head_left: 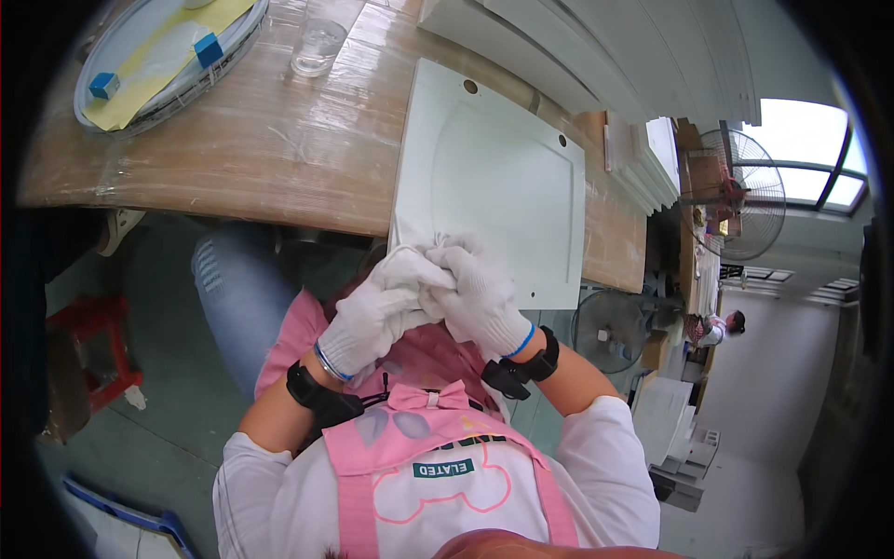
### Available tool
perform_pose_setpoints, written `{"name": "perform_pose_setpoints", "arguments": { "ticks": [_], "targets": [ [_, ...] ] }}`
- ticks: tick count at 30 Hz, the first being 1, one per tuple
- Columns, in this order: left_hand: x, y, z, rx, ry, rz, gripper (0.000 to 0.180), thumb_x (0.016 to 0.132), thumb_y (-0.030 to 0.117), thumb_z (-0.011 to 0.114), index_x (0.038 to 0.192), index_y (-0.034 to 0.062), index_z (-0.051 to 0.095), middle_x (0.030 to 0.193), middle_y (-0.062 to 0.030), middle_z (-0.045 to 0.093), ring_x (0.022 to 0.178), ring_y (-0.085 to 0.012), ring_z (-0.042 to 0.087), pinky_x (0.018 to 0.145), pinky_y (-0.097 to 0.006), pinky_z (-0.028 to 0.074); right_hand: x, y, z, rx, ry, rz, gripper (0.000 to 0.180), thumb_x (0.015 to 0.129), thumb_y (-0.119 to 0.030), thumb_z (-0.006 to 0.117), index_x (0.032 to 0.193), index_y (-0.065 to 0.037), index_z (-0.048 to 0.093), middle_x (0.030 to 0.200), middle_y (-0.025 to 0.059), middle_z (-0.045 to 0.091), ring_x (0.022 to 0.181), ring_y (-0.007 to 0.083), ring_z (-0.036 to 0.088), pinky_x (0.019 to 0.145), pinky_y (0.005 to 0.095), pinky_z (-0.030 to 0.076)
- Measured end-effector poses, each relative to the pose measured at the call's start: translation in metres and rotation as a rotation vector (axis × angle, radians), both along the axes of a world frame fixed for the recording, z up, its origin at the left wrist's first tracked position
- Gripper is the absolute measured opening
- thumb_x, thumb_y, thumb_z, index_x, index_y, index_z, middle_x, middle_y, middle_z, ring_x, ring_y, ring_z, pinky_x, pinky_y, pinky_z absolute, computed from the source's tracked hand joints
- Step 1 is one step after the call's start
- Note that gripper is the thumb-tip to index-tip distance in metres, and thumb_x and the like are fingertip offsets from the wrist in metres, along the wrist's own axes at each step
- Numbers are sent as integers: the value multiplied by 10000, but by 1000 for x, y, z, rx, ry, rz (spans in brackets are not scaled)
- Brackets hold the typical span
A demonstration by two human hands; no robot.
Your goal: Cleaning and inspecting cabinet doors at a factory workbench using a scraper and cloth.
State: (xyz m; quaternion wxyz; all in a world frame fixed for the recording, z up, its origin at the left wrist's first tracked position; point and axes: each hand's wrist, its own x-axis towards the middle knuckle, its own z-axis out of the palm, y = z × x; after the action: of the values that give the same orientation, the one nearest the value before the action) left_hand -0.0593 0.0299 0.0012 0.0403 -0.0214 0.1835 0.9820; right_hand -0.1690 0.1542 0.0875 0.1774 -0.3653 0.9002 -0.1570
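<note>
Both hands wear white knit gloves with blue cuffs and meet in front of my body. My left hand (380, 309) is closed, its fingers reaching over toward the other hand. My right hand (477, 296) is curled in against it. Some whitish, cloth-like material seems to lie between the fingers, but the gloves hide what it is. Just beyond them a white flat panel (507, 186) lies on the table and juts over its near edge. It has a shallow recessed shape and small round holes near its corners. The fingertips overlap the panel's near left corner; whether they touch it I cannot tell.
The wooden table (242, 177) bears a round tray (168, 116) with a yellow sheet and small blue blocks. Beside it stands a clear cup (318, 48). White panels (596, 47) are stacked behind. Fans (736, 196) stand rightward; a red stool (98, 349) is at left.
</note>
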Motion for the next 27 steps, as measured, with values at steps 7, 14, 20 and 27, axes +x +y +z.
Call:
{"name": "perform_pose_setpoints", "arguments": {
  "ticks": [7, 14, 20, 27],
  "targets": [
    [0, 9, 1, 66, -195, 35, 527, 942, 44, 478, 1446, -7, 334, 1346, -167, 502, 1182, -289, 578, 992, -426, 516, -43, 0, -3, -34, 67, 43, 255, 837, -146, 609, 1074, -95, 691, 1105, 144, 641, 990, 339, 636, 819, 397, 515],
    [3, 9, -1, 8, -173, 49, 538, 953, 67, 498, 1450, -26, 318, 1353, -187, 495, 1206, -288, 565, 995, -423, 519, -32, -2, 2, -9, 125, 159, 248, 835, -142, 617, 1064, -126, 709, 1116, 122, 645, 952, 323, 647, 815, 402, 521],
    [1, 8, 2, 46, -157, 23, 543, 950, 66, 500, 1450, -31, 313, 1357, -196, 494, 1215, -294, 562, 1006, -427, 515, -65, 5, -5, -100, 47, 131, 257, 841, -172, 646, 1088, -142, 710, 1092, 126, 640, 957, 319, 640, 819, 397, 521],
    [2, 9, 2, 38, -162, 49, 580, 923, 46, 510, 1458, -37, 303, 1359, -203, 495, 1229, -304, 552, 1019, -435, 506, -35, -1, 4, -37, 122, 182, 243, 883, -207, 617, 1097, -133, 704, 1096, 136, 639, 979, 328, 633, 846, 399, 512]
  ]
}}
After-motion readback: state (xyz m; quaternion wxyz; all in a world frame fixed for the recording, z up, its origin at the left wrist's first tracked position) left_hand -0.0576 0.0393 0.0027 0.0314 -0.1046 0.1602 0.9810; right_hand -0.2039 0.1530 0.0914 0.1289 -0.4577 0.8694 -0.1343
